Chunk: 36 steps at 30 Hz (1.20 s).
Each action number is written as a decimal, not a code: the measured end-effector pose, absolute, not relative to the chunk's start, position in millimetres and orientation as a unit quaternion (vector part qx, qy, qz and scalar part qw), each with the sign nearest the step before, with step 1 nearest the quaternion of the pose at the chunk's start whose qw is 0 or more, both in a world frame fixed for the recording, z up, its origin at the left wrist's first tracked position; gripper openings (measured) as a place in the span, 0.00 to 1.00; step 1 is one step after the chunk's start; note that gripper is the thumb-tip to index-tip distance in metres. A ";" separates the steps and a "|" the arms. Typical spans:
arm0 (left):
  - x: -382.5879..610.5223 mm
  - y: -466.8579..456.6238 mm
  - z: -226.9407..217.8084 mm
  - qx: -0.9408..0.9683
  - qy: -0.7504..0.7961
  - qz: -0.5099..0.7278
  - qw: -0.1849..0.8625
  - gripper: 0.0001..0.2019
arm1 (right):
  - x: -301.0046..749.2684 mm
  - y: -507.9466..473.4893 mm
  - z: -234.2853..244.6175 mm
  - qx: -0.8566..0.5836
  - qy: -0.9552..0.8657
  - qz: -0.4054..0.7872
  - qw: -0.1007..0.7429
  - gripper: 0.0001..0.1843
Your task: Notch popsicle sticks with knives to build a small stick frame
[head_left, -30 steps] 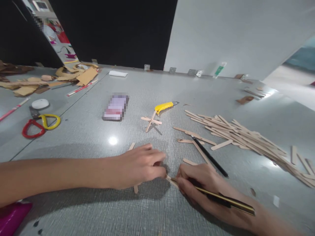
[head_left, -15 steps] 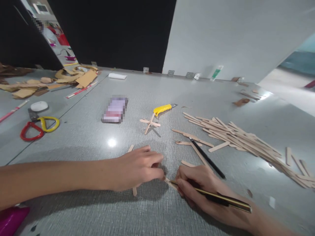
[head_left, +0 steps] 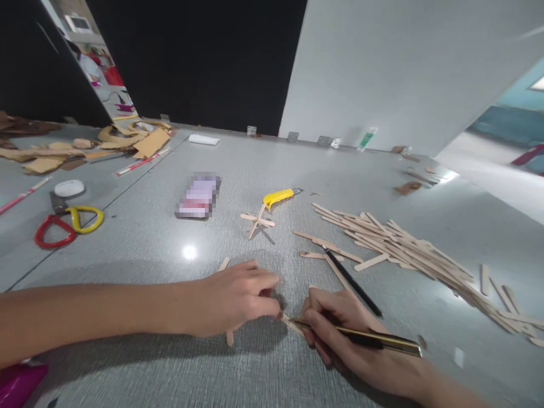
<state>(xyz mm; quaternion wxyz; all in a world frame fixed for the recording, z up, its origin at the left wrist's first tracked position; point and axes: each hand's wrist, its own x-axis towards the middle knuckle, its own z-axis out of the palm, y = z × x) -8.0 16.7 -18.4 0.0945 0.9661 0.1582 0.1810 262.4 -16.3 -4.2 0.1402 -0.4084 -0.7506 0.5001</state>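
Observation:
My left hand [head_left: 238, 297] lies on the grey table [head_left: 140, 243] with its fingers pressed down on wooden sticks; one stick end [head_left: 230, 338] pokes out below the palm and another [head_left: 224, 263] above it. My right hand [head_left: 340, 334] is closed round a black and gold pencil [head_left: 374, 338], with the tip set on a small wooden stick [head_left: 292, 324] between the two hands. A black pen [head_left: 351, 279] lies just beyond my right hand.
A large heap of wooden sticks [head_left: 408, 243] spreads to the right. A crossed stick piece [head_left: 257, 220] and a yellow cutter [head_left: 278, 198] lie ahead, a phone [head_left: 198, 195] to their left. Red and yellow scissors [head_left: 68, 225] and cardboard scraps [head_left: 123, 139] lie far left.
Both hands stay in place on the sticks; the view has tilted up a little, so everything sits slightly lower in the picture.

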 end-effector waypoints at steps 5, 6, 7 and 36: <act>-8.5 16.7 -19.6 0.964 0.163 0.181 0.105 0.12 | 264.1 -15.8 -2.2 -0.417 -0.731 0.521 0.138 0.25; -8.6 16.9 -20.0 0.964 0.162 0.182 0.107 0.12 | 264.4 -15.7 -2.0 -0.420 -0.728 0.524 0.141 0.25; -8.6 17.1 -20.4 0.964 0.162 0.182 0.107 0.12 | 264.5 -15.5 -1.9 -0.422 -0.724 0.526 0.144 0.25; -8.0 19.2 -29.4 0.964 0.156 0.195 0.089 0.10 | 260.6 -19.9 5.0 -0.426 -0.762 0.463 0.151 0.21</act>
